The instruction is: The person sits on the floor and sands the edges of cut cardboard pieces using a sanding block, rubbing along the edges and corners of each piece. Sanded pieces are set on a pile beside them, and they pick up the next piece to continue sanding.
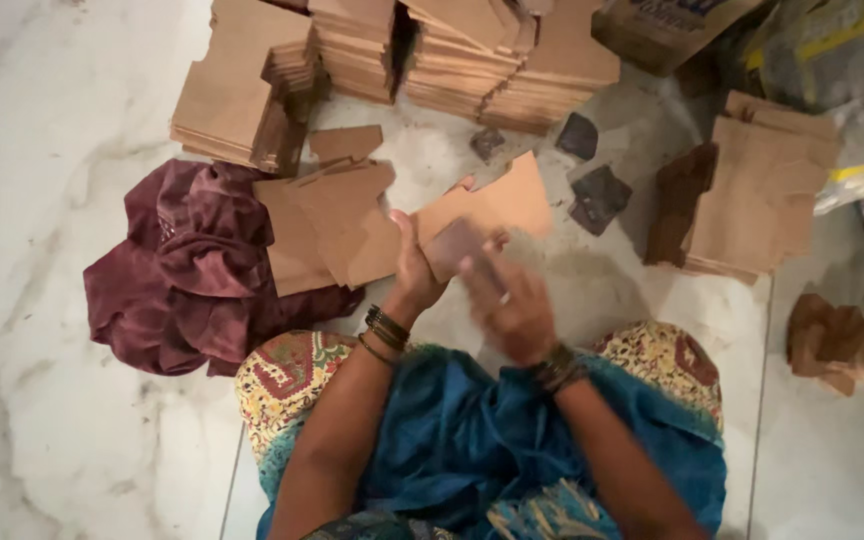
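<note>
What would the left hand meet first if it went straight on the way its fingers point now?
The left hand points away from the person and already holds a brown card piece. Beyond it, probably bare floor, then the card stacks; depth is unclear.

The floor [42, 150] was pale marble, white with faint grey veins, and a thin dark joint ran between slabs at the right. A crumpled maroon cloth [187, 270] lay on it at the left. Stacks of brown cardboard pieces [432, 50] stood along the far edge, with another stack [757, 195] at the right. A few dark scraps [600, 197] lay on the floor between them. A cardboard box [657, 25] sat at the top right, next to sacks with yellow stripes [842, 60]. Brown paper lumps [847, 345] rested near the right edge. The light was dim and warm, casting soft shadows. No walls or windows showed.
</note>
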